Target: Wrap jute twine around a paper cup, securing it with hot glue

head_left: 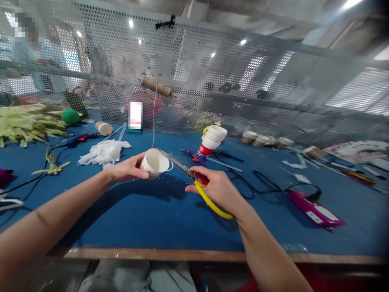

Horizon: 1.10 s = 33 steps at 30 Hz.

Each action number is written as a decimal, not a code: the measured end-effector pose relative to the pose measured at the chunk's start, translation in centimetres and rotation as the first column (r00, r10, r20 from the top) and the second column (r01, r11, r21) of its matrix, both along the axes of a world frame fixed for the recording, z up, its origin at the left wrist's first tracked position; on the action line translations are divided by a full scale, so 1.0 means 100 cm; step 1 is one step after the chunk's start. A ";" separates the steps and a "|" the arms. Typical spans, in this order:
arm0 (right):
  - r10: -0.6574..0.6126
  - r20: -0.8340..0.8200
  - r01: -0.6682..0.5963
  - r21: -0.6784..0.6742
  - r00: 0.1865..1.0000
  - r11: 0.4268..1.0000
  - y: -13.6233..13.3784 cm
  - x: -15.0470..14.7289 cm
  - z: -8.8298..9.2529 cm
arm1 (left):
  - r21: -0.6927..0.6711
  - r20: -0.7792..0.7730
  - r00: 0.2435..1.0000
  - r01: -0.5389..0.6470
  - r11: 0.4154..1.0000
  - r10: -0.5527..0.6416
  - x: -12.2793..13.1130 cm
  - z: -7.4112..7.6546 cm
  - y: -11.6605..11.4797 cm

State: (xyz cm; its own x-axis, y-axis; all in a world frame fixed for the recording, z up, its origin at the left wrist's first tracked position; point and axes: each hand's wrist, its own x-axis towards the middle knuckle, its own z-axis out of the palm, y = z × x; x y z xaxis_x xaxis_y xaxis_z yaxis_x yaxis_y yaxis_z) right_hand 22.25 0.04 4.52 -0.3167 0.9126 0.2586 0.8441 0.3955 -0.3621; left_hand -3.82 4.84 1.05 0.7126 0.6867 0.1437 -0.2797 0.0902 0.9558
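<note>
My left hand (127, 169) is closed round a white paper cup (154, 162), held on its side above the blue table with its mouth facing me. My right hand (217, 188) grips yellow-and-red-handled scissors (194, 178). The scissor blades point up-left and reach the rim of the cup. A thin strip curls off the cup's right edge.
On the blue table (152, 219): a stack of paper cups (212, 140), a twine spool (156, 86) on the mesh fence, blue glue guns (80, 139), white tissue (103, 151), green leaves (27, 121), a purple device (316, 211) with black cable, cut cup rings (261, 140). People sit beyond the mesh.
</note>
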 end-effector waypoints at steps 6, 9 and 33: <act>0.000 0.018 0.000 0.000 1.000 1.000 -0.001 -0.001 0.002 | 0.007 0.022 1.000 0.011 1.000 -0.011 0.001 -0.001 0.001; 0.000 0.026 0.000 -0.009 1.000 1.000 -0.001 -0.002 0.003 | -0.029 0.034 0.999 0.035 0.999 -0.034 -0.001 -0.003 0.002; 0.009 0.018 -0.009 -0.018 1.000 1.000 -0.002 -0.001 0.004 | -0.060 0.047 0.994 0.097 0.993 -0.094 -0.004 -0.004 0.004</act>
